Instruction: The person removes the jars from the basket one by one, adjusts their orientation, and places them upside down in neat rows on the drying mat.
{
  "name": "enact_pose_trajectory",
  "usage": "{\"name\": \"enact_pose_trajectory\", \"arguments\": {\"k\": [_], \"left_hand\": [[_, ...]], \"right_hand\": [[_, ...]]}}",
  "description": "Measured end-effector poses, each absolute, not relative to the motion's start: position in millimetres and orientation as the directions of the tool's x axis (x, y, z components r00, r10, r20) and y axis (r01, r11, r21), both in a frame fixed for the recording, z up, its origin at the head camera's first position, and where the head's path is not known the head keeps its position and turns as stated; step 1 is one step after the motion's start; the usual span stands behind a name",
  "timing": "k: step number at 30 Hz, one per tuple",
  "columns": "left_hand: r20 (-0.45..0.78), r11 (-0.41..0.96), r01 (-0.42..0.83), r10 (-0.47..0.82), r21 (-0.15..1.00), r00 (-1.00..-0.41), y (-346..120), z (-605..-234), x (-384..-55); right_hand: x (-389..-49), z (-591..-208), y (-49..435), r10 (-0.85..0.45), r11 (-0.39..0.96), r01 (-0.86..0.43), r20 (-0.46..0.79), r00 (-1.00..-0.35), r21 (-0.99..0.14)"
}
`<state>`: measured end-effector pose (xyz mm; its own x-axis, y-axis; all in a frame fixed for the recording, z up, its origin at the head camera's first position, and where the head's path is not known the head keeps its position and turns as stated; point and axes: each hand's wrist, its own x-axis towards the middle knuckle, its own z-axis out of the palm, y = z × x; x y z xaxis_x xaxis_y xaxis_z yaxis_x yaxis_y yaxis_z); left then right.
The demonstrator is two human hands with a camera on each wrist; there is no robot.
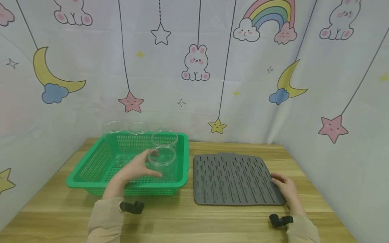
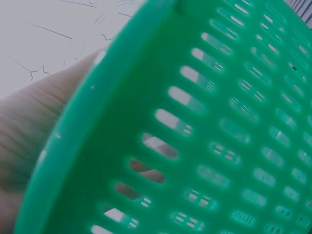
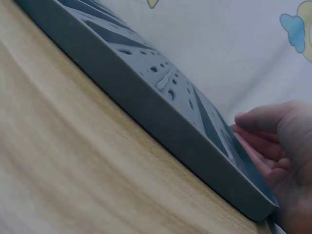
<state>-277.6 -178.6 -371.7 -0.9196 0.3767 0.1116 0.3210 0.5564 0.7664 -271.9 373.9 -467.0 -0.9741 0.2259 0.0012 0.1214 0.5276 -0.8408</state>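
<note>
My left hand (image 1: 138, 167) reaches over the front of a green basket (image 1: 76, 172) and curls round a clear cup (image 1: 165, 167), thumb in front and fingers behind. The cup's lower part is hard to make out. Behind it stands another clear cup (image 1: 164, 137). In the left wrist view, the basket wall (image 2: 195, 126) hides most of the left hand (image 2: 44, 112). Beside the right edge of a grey slotted mat (image 1: 232, 179), my right hand (image 1: 286, 187) rests with loosely bent fingers and holds nothing. The right wrist view shows that hand (image 3: 287, 151) at the mat's raised rim (image 3: 146, 114).
Two more clear cups, a left one (image 1: 113, 127) and a middle one (image 1: 137, 128), stand at the back of the basket. Basket and mat lie side by side on a wooden table (image 1: 194, 222). A printed curtain (image 1: 170, 84) hangs close behind and along both sides.
</note>
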Motion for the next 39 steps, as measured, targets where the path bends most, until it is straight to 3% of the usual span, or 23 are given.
{"name": "enact_pose_trajectory", "arguments": {"k": [18,39], "left_hand": [[0.249,0.456,0.352,0.271,0.818,-0.930,-177,-355,-272],[0.270,0.294,0.300,0.139,0.907,-0.953,-173,-348,-267]], "right_hand": [[-268,-465,374,0.215,0.499,0.087,0.026,-0.976,-0.862],[-268,-466,372,0.219,0.510,0.104,0.012,-0.976,-0.854]]}}
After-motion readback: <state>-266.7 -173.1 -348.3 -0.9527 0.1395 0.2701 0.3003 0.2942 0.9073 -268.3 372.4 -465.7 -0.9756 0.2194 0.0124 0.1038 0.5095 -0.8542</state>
